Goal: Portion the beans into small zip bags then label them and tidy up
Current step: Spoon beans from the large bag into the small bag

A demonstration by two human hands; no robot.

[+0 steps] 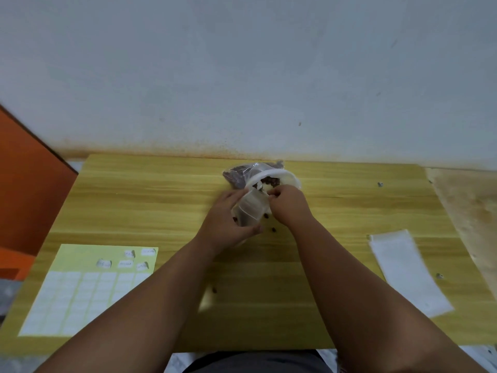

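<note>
Two hands share one small zip bag (250, 208): left hand (226, 219) grips its near end, right hand (287, 205) pinches its mouth, which faces the bowl (279, 173) of beans (272, 181) just beyond

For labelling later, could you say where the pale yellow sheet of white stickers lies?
Head view: the pale yellow sticker sheet lies near-left on the light wooden table, beside the left forearm.

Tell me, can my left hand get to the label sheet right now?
Probably, once freed: the label sheet lies left on the table, nothing between, but the left hand holds the small bag.
</note>
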